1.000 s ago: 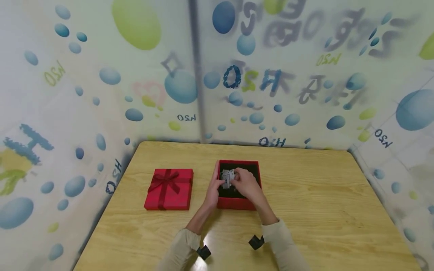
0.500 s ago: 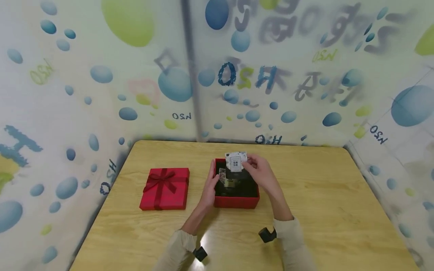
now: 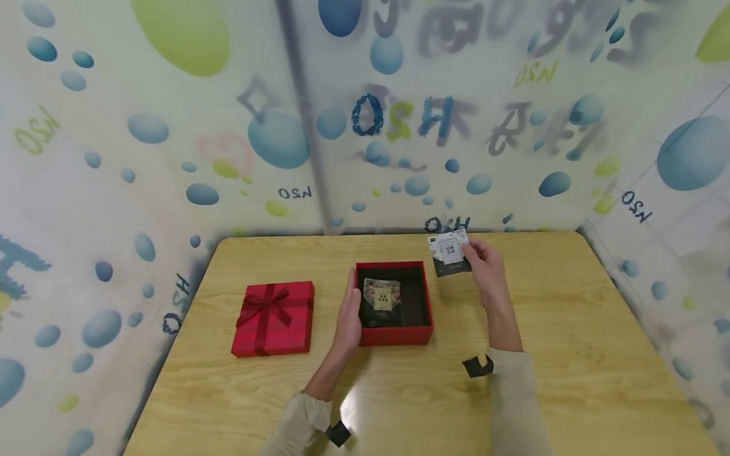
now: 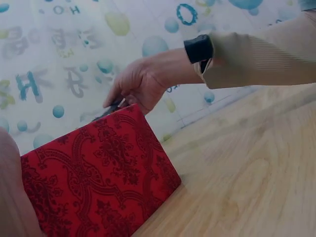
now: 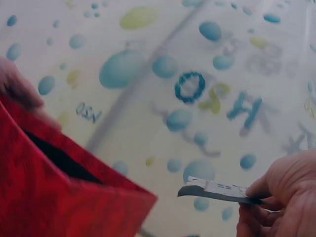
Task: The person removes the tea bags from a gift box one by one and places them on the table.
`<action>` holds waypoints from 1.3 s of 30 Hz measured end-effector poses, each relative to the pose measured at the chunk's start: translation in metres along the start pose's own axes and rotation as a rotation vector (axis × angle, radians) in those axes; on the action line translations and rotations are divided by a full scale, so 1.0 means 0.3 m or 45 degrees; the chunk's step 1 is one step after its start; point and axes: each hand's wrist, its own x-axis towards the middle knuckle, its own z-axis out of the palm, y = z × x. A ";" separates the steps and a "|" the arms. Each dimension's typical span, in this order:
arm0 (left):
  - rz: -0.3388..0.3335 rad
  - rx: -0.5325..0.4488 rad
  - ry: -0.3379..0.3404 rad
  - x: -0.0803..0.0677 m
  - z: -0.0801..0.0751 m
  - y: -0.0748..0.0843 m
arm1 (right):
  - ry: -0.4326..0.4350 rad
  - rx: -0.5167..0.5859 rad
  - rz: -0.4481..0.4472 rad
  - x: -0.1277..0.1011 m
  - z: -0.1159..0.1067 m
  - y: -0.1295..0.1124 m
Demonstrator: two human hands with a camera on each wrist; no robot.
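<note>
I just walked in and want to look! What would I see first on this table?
First, the open red box in the middle of the wooden table, with a small packet lying inside. The left hand rests against its side, while the right hand pinches a small card beyond it. To the left lies the red lid with a bow.

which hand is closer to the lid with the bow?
Left. The left hand rests against the open red box's left wall, on the side facing the lid. The right hand holds a packet beyond the box's far right corner.

Glossy wood-grain table [image 3: 570, 329], patterned red box [image 3: 393, 334]
</note>
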 end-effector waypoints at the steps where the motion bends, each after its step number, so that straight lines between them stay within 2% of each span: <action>1: 0.020 0.000 0.016 -0.001 0.006 -0.002 | 0.033 0.013 0.022 0.014 -0.013 0.011; 5: 0.110 0.021 0.069 -0.012 0.029 -0.017 | 0.093 0.001 0.081 0.064 -0.042 0.057; 9: 0.221 0.073 0.112 -0.023 0.043 -0.042 | 0.055 -0.077 0.088 0.105 -0.038 0.102; 12: 0.273 0.095 0.141 -0.028 0.046 -0.059 | 0.029 -0.135 0.087 0.129 -0.031 0.134; 22: 0.279 0.072 0.116 -0.037 0.046 -0.094 | 0.012 -0.266 0.121 0.145 -0.035 0.210; 28: 0.299 0.098 0.113 -0.041 0.041 -0.103 | 0.038 -0.357 0.094 0.148 -0.023 0.240; 39: 0.337 0.094 0.116 -0.048 0.038 -0.096 | 0.220 -0.392 -0.066 0.139 -0.009 0.274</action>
